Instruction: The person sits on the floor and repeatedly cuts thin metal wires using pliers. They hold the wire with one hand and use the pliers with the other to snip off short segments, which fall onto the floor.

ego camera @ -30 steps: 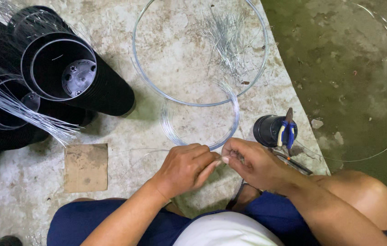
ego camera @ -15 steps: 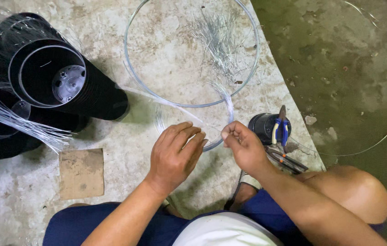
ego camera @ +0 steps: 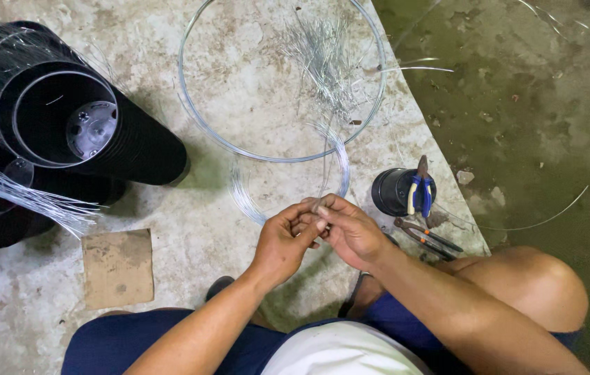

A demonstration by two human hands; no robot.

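Closest to us, our left hand (ego camera: 282,239) and right hand (ego camera: 350,229) meet, both grips pinched on a thin silver wire loop (ego camera: 340,163) lying on the concrete floor (ego camera: 191,229). Just right stands a small black cup (ego camera: 392,191) holding blue-handled pliers (ego camera: 420,187); farther off lie the large wire ring (ego camera: 198,118) and black plastic pots (ego camera: 87,132).

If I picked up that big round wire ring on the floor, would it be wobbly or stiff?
Probably springy and a bit wobbly: the big wire ring is very thin for its width. It likely feels light, since it is one slim strand. It holds its round shape lying flat, so it is not floppy like string.
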